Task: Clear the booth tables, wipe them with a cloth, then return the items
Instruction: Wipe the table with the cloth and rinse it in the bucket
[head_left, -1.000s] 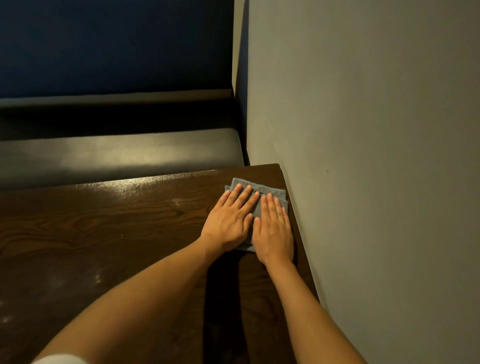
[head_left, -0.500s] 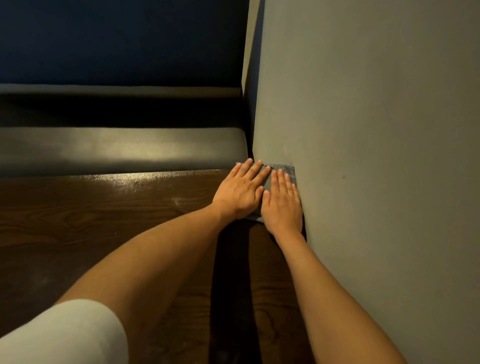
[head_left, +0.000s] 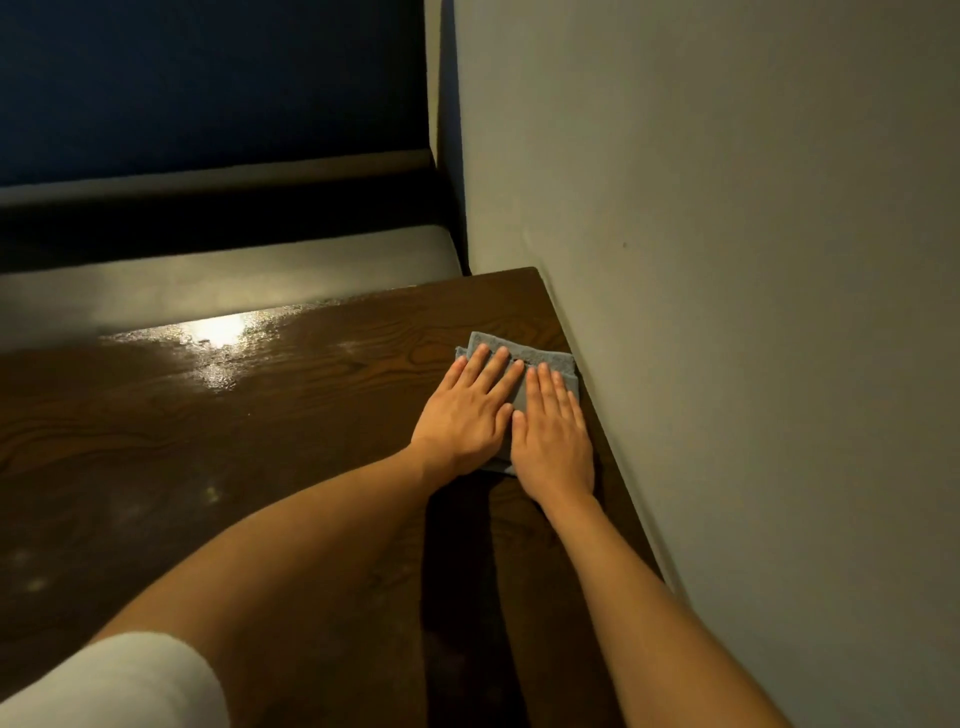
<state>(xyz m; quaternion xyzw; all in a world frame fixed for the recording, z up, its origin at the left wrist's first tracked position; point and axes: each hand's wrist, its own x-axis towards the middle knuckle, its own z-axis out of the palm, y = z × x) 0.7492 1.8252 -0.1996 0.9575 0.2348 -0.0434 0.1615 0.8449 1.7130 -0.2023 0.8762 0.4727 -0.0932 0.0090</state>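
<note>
A folded grey-blue terry cloth (head_left: 540, 364) is being pressed flat by the left hand (head_left: 462, 415) and the right hand (head_left: 553, 439), both with fingers straight and nothing gripped. The cloth is lying near the far right corner of the dark wood-grain table (head_left: 260, 415), beside the smooth grey wall (head_left: 727, 312). A glossy padded bench (head_left: 208, 280) is being seen behind.

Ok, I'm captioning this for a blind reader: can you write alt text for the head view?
Both hands, left hand and right hand, press flat side by side on a folded grey cloth near the far right corner of a dark wooden table, beside a plain wall. A dark booth seat lies beyond the table.
</note>
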